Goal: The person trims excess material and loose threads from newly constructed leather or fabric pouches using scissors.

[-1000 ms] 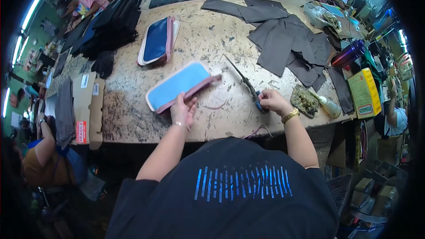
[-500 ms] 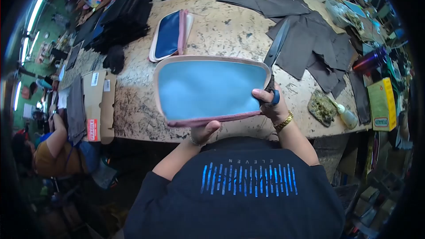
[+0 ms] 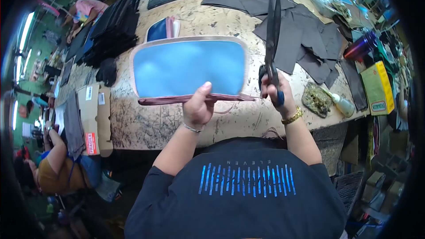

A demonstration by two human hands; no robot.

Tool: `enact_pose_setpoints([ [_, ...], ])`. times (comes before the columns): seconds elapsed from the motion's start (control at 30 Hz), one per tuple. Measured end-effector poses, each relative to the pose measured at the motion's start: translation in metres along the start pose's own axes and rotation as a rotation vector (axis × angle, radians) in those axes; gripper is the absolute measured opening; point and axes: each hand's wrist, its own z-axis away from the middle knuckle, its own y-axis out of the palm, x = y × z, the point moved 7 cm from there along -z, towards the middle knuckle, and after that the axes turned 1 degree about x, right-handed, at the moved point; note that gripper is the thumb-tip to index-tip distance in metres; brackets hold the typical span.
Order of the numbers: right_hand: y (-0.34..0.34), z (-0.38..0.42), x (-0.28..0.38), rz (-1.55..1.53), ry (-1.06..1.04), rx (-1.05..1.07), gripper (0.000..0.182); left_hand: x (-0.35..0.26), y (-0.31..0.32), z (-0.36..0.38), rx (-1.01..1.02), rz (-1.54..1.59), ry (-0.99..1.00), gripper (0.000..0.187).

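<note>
Left hand (image 3: 198,108): grip pinched on the lower, pink-trimmed edge of the light blue pouch panel (image 3: 188,67), thumb on the near face, holding it upright above the table (image 3: 150,124). Right hand (image 3: 278,92): grip closed through the handles of the black scissors (image 3: 272,40), blades together and pointing up and away, just beside the panel's right edge, not touching it. Against the frame 0.5 s ago: the scissors have swung from a slant to near vertical, the right hand has released the panel's corner, and the left thumb now shows over the lower edge. Dark fabric pieces (image 3: 305,40) lie behind.
</note>
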Motion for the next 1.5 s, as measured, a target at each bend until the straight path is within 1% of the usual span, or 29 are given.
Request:
enact_pose_setpoints([
  [0.07, -0.010, 0.024, -0.022, 0.039, 0.077, 0.008, 0.051, 0.005, -0.003, -0.002, -0.014, 0.060, -0.049, 0.023],
  [0.13, -0.003, 0.046, -0.036, 0.174, 0.142, 0.084, 0.054, 0.008, -0.009, -0.002, -0.037, 0.092, 0.002, 0.023],
  [0.17, -0.001, 0.056, -0.048, 0.213, 0.154, 0.103, 0.057, 0.016, -0.013, -0.003, -0.029, 0.101, -0.034, 0.025],
  [0.2, 0.010, 0.064, -0.048, 0.156, 0.268, 0.134, 0.061, 0.019, -0.011, -0.003, -0.026, 0.099, -0.051, 0.025],
  [0.3, 0.023, 0.067, -0.040, 0.121, 0.266, 0.165, 0.064, 0.029, -0.003, -0.003, -0.062, 0.137, -0.072, 0.026],
  [0.33, 0.020, 0.066, -0.040, 0.119, 0.265, 0.153, 0.064, 0.028, -0.001, -0.004, -0.060, 0.088, -0.053, 0.027],
  [0.4, 0.017, 0.062, -0.036, 0.178, 0.187, 0.169, 0.065, 0.029, 0.001, -0.004, -0.052, 0.033, -0.038, 0.027],
  [0.47, 0.015, 0.059, -0.034, 0.197, 0.172, 0.156, 0.066, 0.027, 0.002, -0.002, -0.023, -0.101, 0.033, 0.029],
  [0.6, 0.014, 0.057, -0.032, 0.216, 0.160, 0.140, 0.063, 0.030, -0.002, 0.002, -0.033, -0.138, 0.027, 0.029],
  [0.67, 0.011, 0.057, -0.034, 0.218, 0.163, 0.128, 0.062, 0.031, 0.000, 0.003, -0.007, -0.193, 0.001, 0.031],
  [0.77, 0.004, 0.061, -0.047, 0.258, 0.212, 0.125, 0.059, 0.033, -0.004, 0.003, -0.019, -0.189, -0.005, 0.031],
  [0.8, 0.003, 0.061, -0.045, 0.280, 0.173, 0.101, 0.054, 0.034, -0.003, 0.003, -0.016, -0.189, -0.008, 0.031],
  [0.83, 0.003, 0.061, -0.043, 0.303, 0.135, 0.077, 0.049, 0.035, 0.000, 0.005, 0.010, -0.174, -0.002, 0.026],
  [0.87, 0.005, 0.061, -0.042, 0.303, 0.133, 0.074, 0.049, 0.036, 0.004, 0.005, 0.036, -0.160, 0.004, 0.021],
  [0.93, 0.007, 0.061, -0.038, 0.265, 0.088, 0.014, 0.044, 0.038, 0.013, 0.003, 0.022, -0.150, -0.003, 0.021],
  [1.0, 0.008, 0.062, -0.034, 0.258, 0.090, 0.010, 0.044, 0.039, 0.016, -0.002, 0.008, -0.139, -0.004, 0.020],
  [1.07, 0.007, 0.063, -0.032, 0.252, 0.091, 0.003, 0.043, 0.044, 0.013, -0.006, -0.002, -0.093, -0.063, 0.020],
  [1.13, 0.005, 0.066, -0.031, 0.358, 0.089, 0.007, 0.038, 0.049, 0.001, -0.007, -0.020, -0.125, -0.069, 0.022],
  [1.17, 0.005, 0.068, -0.033, 0.358, 0.088, 0.003, 0.038, 0.051, -0.005, -0.006, -0.042, -0.157, -0.077, 0.023],
  [1.27, 0.004, 0.072, -0.043, 0.329, 0.132, -0.027, 0.039, 0.047, 0.009, -0.002, -0.006, -0.185, -0.107, 0.022],
  [1.3, 0.005, 0.072, -0.042, 0.318, 0.107, -0.011, 0.041, 0.045, 0.012, 0.000, -0.004, -0.183, -0.106, 0.022],
  [1.37, 0.006, 0.071, -0.039, 0.311, 0.085, 0.005, 0.043, 0.043, 0.013, 0.005, -0.030, -0.301, -0.107, 0.020],
  [1.4, 0.007, 0.069, -0.036, 0.256, 0.050, 0.015, 0.043, 0.045, 0.009, 0.005, -0.030, -0.297, -0.108, 0.020],
  [1.47, 0.010, 0.070, -0.031, 0.205, 0.015, 0.024, 0.043, 0.044, -0.004, 0.003, -0.001, -0.418, -0.011, 0.019],
  [1.5, 0.010, 0.072, -0.032, 0.201, 0.052, 0.000, 0.043, 0.045, -0.005, 0.003, 0.023, -0.386, -0.032, 0.019],
])
